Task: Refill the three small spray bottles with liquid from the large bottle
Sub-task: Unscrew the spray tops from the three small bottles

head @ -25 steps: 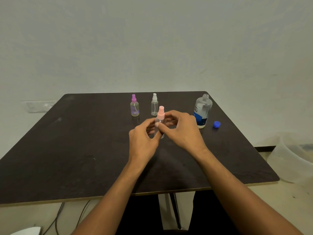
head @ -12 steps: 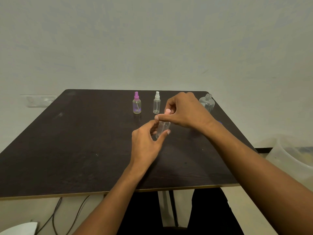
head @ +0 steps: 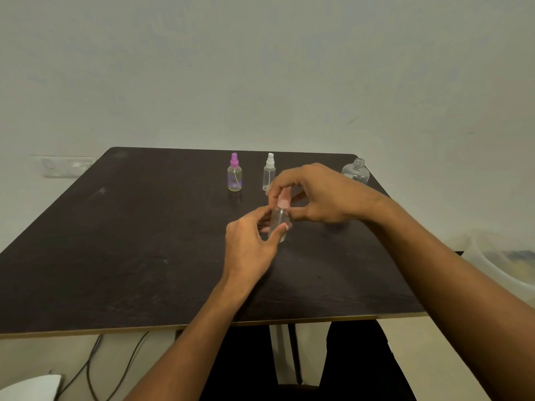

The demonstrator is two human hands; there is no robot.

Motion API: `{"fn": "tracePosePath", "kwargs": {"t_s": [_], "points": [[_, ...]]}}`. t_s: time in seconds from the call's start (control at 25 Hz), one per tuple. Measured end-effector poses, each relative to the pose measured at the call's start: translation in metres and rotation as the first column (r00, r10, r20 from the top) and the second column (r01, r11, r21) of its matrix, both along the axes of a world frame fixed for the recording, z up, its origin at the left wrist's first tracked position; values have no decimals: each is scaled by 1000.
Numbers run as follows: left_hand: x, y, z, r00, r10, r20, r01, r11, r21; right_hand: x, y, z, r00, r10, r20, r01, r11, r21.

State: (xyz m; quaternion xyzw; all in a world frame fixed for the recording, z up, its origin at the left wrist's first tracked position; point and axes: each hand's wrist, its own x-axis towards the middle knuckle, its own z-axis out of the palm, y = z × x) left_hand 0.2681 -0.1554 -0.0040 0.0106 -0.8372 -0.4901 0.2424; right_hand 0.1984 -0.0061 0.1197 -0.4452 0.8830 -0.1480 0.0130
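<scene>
A small clear spray bottle [head: 278,224] stands mid-table on the dark table [head: 115,241]. My left hand [head: 252,247] grips its body. My right hand [head: 315,195] pinches its pink spray cap [head: 283,202] from above. Behind them stand a purple-capped spray bottle [head: 234,176] and a white-capped spray bottle [head: 269,175], both upright. The large clear bottle [head: 356,172], with no cap on, shows at the far right behind my right wrist; its lower part is hidden.
A translucent plastic tub [head: 503,261] sits off the table's right side. Cables [head: 92,369] hang below the front edge at left. A wall socket plate [head: 65,167] is beyond the table's far left corner.
My right hand rose from beside the bottle to over its pink cap and now pinches it. The view shifted, so the blue lid and the large bottle's label are now hidden.
</scene>
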Motion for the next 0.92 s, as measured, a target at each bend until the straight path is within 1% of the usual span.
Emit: {"fn": "tracePosePath", "kwargs": {"t_s": [0.04, 0.12, 0.16, 0.24, 0.36, 0.48, 0.56, 0.6, 0.68, 0.76, 0.84, 0.92], "points": [[0, 0, 0, 1000, 4, 0, -4, 1000, 3, -1, 0, -1, 999, -33, -15, 32, 998, -53], [-2, 0, 1, 1000, 10, 2, -10, 1000, -7, -2, -1, -3, 984, -171, -58, 162, 977, -136], [-3, 0, 1, 1000, 13, -1, -13, 1000, -16, -3, -3, -5, 969, -232, -84, 220, 966, -134], [-4, -1, 1, 1000, 18, -6, -18, 999, -29, -5, -6, -8, 953, -277, -124, 268, 960, -86], [-5, -2, 0, 1000, 21, 1, -21, 999, -42, -5, -8, -6, 972, -218, -92, 215, 976, -43], [-4, -3, 1, 1000, 1, 7, -1, 1000, 3, -3, -4, 1, 997, -75, -7, 75, 997, 23], [-4, -4, 1, 1000, -5, 9, 5, 1000, 6, -3, -2, 1, 1000, -26, 9, 26, 1000, 1], [-3, -5, 0, 1000, -6, 12, 6, 1000, 4, -3, -3, -1, 999, -34, 5, 34, 999, -41], [-4, -5, -1, 1000, -3, 20, 3, 1000, 3, -3, -6, -4, 991, -130, -31, 126, 986, -107], [-6, -4, -2, 1000, 4, 24, -4, 1000, -10, -3, -9, -5, 967, -234, -100, 226, 970, -89], [-6, -4, -2, 1000, 6, 16, -6, 1000, -26, -2, -11, -4, 965, -239, -109, 236, 971, -46], [-5, -4, -3, 1000, 3, 16, -3, 1000, -25, -1, -11, -1, 981, -185, -51, 184, 983, -13]]}}
